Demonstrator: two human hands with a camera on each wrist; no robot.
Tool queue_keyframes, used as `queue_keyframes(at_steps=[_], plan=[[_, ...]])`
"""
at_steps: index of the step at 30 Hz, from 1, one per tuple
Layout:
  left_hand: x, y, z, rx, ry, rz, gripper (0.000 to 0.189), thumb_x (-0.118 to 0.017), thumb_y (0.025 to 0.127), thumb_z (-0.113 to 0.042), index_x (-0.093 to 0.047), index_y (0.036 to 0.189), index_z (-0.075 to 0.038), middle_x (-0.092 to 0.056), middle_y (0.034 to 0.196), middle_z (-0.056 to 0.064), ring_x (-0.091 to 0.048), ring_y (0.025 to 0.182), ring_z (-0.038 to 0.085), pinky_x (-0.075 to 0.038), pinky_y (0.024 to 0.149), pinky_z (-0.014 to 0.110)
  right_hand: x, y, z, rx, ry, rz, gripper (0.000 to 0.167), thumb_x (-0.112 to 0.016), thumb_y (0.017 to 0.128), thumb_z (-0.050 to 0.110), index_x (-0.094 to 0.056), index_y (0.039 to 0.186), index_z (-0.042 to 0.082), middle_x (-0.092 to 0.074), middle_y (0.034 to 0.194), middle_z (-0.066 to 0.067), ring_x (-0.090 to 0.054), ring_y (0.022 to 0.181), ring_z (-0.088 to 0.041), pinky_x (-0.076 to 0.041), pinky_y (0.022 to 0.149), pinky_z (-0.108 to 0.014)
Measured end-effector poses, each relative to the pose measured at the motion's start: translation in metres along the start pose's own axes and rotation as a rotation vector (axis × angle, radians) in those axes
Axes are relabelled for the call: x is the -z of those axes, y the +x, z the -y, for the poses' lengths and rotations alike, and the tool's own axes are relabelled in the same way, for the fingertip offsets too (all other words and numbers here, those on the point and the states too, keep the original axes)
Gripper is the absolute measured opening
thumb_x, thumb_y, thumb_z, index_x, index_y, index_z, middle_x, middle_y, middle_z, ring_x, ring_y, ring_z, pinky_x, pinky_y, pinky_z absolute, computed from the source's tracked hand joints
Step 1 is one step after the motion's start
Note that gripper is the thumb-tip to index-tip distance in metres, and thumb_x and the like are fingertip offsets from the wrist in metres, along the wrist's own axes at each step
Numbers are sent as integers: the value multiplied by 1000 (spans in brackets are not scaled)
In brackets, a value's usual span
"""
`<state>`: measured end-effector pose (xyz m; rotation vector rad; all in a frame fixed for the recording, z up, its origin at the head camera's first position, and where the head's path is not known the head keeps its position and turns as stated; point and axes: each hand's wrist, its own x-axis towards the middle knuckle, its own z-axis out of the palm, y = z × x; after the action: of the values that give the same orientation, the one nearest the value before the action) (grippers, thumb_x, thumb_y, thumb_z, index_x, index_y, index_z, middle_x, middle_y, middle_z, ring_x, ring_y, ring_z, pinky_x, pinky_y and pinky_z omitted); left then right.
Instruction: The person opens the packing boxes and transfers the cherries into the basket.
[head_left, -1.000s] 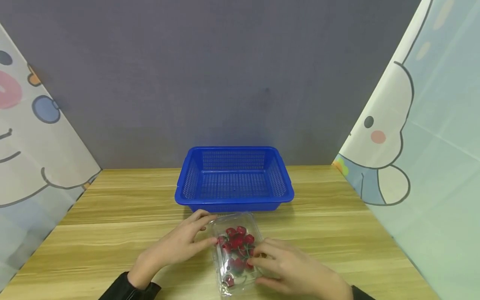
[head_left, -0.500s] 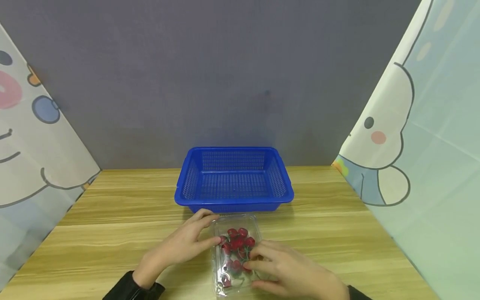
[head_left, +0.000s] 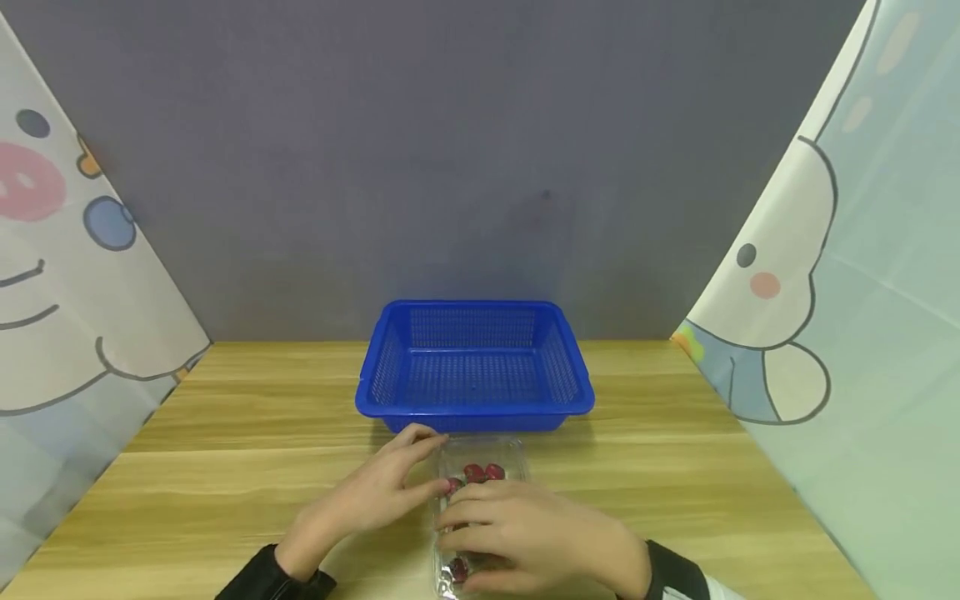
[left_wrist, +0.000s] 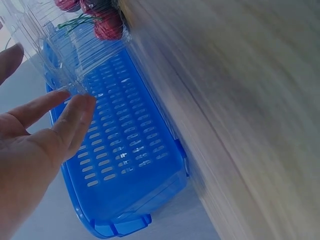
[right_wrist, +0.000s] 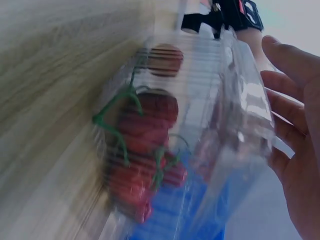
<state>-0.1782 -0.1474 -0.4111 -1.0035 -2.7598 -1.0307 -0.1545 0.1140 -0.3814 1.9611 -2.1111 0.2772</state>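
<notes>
A clear plastic box [head_left: 504, 448] with red cherries [head_left: 474, 472] inside sits on the wooden table at the front middle. Green stems [right_wrist: 122, 107] show through its wall in the right wrist view. My left hand [head_left: 378, 492] is at the box's left side, its fingertips touching the far left corner and its thumb at the near left edge. My right hand [head_left: 525, 533] lies across the top of the box, fingers loosely bent and pointing left, and hides most of the cherries. In the right wrist view those fingers are right beside the lid [right_wrist: 247, 105].
A blue plastic basket [head_left: 474, 410] with slotted walls stands just behind the box. Behind it rises a grey panel [head_left: 465, 167]. Cartoon-printed sheets flank the wooden table [head_left: 262, 417] on both sides.
My right hand has moved left from the box's right side to over its top, covering cherries that were visible before. The left hand stays at the box's left edge.
</notes>
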Motion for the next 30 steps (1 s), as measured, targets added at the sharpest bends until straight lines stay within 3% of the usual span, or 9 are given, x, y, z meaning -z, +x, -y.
queue_keyframes(at_steps=[8, 12, 16, 19, 23, 26, 30], plan=[[-3, 1, -1, 1, -13, 12, 63, -63, 102, -42, -52, 147, 1, -48, 142, 3, -52, 130, 26, -49, 102, 51, -15, 9, -1, 93, -52, 75, 34, -57, 105, 41, -68, 129, 20, -61, 135, 7, -47, 134, -8, -26, 119, -27], [-3, 1, 0, -9, -16, 14, 63, -61, 104, -42, -51, 148, 1, -47, 144, 5, -51, 131, 27, -49, 102, 51, -21, 8, 0, 83, -14, 72, 28, -58, 105, 35, -68, 128, 23, -61, 136, 8, -44, 136, -7, -27, 119, -29], [-3, 0, 0, 24, -75, 6, 61, -56, 107, -38, -43, 154, -2, -43, 145, 9, -55, 126, 28, -52, 99, 47, -25, 7, 1, 83, -21, 75, 31, -56, 106, 34, -65, 134, 23, -59, 139, 10, -41, 138, -6, -27, 118, -30], [-3, -1, -1, 76, -124, -29, 52, -53, 109, -32, -42, 153, -6, -47, 138, 9, -61, 113, 22, -56, 92, 39, -27, 7, 0, 97, -58, 81, 35, -54, 107, 37, -63, 138, 23, -58, 140, 9, -41, 139, -7, -27, 117, -31], [-2, -1, -2, 106, -132, -67, 34, -53, 109, -26, -54, 135, -5, -57, 116, 2, -59, 100, 16, -55, 83, 32, -29, 7, 0, 104, -69, 84, 35, -55, 106, 38, -64, 137, 23, -58, 140, 7, -41, 138, -8, -25, 118, -31], [-2, -1, -3, 138, -142, -69, 23, -55, 107, -19, -59, 123, -2, -60, 104, -1, -59, 94, 15, -54, 79, 30, -30, 8, 0, 100, -57, 80, 33, -56, 106, 38, -65, 135, 24, -58, 139, 6, -42, 137, -8, -23, 119, -30], [-3, -1, -4, 217, -171, -41, 19, -57, 106, -17, -60, 118, -2, -63, 97, 0, -61, 86, 15, -54, 72, 29, -32, 8, -1, 112, -72, 62, 34, -56, 106, 39, -66, 135, 25, -58, 137, 5, -44, 136, -9, -24, 119, -32]])
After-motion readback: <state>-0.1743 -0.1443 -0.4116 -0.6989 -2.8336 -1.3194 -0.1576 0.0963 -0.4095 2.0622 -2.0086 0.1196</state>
